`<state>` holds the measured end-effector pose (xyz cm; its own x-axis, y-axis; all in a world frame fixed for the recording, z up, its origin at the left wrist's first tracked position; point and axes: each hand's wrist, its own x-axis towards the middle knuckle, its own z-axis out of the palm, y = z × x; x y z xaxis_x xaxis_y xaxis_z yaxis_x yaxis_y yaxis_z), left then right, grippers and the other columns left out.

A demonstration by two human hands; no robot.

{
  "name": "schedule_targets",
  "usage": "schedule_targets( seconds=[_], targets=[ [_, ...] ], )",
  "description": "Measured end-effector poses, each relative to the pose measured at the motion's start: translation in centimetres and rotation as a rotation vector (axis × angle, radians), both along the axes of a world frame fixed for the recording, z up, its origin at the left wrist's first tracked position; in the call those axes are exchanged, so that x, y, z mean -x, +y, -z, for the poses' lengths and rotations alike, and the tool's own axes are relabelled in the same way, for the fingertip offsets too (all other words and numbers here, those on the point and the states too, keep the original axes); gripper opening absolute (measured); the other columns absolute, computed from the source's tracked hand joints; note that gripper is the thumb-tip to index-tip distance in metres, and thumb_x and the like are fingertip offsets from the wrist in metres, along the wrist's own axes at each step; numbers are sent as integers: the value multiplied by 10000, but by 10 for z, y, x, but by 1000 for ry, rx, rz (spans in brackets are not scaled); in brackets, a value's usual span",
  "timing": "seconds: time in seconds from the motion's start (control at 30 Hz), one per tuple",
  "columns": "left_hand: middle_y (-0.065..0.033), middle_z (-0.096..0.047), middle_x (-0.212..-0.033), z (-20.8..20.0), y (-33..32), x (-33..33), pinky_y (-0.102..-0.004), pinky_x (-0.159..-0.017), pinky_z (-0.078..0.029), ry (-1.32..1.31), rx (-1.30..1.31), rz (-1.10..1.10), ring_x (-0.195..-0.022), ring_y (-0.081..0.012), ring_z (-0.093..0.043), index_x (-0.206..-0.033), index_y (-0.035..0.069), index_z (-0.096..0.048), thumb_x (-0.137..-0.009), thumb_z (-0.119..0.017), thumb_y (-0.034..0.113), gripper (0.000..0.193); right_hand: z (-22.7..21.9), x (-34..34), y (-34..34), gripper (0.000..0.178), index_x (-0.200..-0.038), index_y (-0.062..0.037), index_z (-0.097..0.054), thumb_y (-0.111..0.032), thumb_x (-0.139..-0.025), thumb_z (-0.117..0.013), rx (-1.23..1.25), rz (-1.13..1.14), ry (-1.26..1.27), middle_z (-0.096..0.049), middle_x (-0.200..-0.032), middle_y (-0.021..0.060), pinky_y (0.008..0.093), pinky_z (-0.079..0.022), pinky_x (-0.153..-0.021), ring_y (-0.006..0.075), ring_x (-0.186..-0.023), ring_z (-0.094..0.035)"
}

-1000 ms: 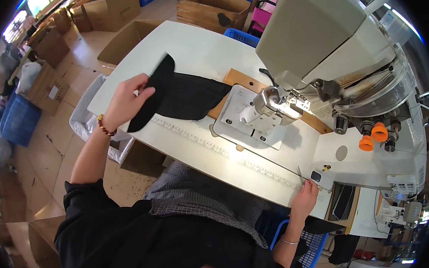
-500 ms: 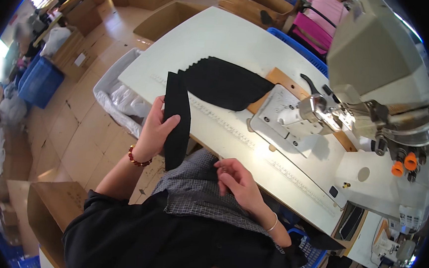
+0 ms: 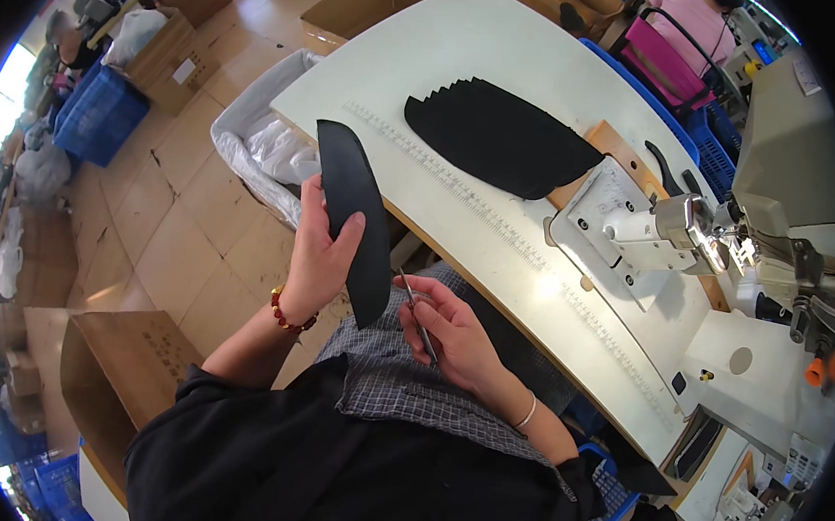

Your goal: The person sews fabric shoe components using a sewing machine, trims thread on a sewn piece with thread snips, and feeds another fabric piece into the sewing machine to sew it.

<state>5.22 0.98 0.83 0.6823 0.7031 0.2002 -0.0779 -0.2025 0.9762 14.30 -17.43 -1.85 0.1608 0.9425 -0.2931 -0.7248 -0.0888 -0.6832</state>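
Note:
My left hand point(image 3: 325, 249) is closed on a long, curved black panel point(image 3: 354, 222), thumb on its face, held upright off the table's near edge. The panel looks smooth, like leather or coated cloth. My right hand point(image 3: 456, 329), just right of the panel's lower end, grips a slim, pointed metal tool point(image 3: 420, 321); whether it is snips or tweezers I cannot tell. The tool is apart from the panel. On the white table lies a fanned stack of black panels point(image 3: 499, 136), its right end by the sewing machine point(image 3: 695, 232).
The white sewing table point(image 3: 352, 87) has a printed ruler along its near side. Black-handled scissors or cutters point(image 3: 663, 168) lie behind the machine plate. A white-lined bin point(image 3: 237, 137) stands left of the table, a cardboard box point(image 3: 129, 366) lower left. A person in pink point(image 3: 691, 23) sits beyond.
The view has shifted, moving the table and machine rightward. My left hand has turned the panel so its smooth face shows more. The slim metal tool now shows clearly in my right hand.

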Motion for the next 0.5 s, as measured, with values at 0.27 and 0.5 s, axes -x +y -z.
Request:
schedule_targets(
  seconds=[0.27, 0.5],
  targets=[
    [-100, -503, -1119, 2, 0, -2, -267, -855, -441, -86, -121, -193, -1001, -132, -511, -1297, 5, -300, -906, -513, -26, 446, -5, 15, -2, 492, -1457, -107, -327, -221, -1005, -485, -99, -28, 32, -564, -921, 29, 206, -351, -474, 69, -572, -456],
    [-59, -614, -874, 8, -14, 12, -241, -631, -488, -52, 220, 21, -731, -117, -590, -1067, -22, -529, -913, -584, 25, 170, 3, 17, -1, 512, -1481, -137, -307, -199, -1005, -486, -71, 82, 59, -527, -860, 12, 197, -351, -473, 58, -567, -432]
  ],
)
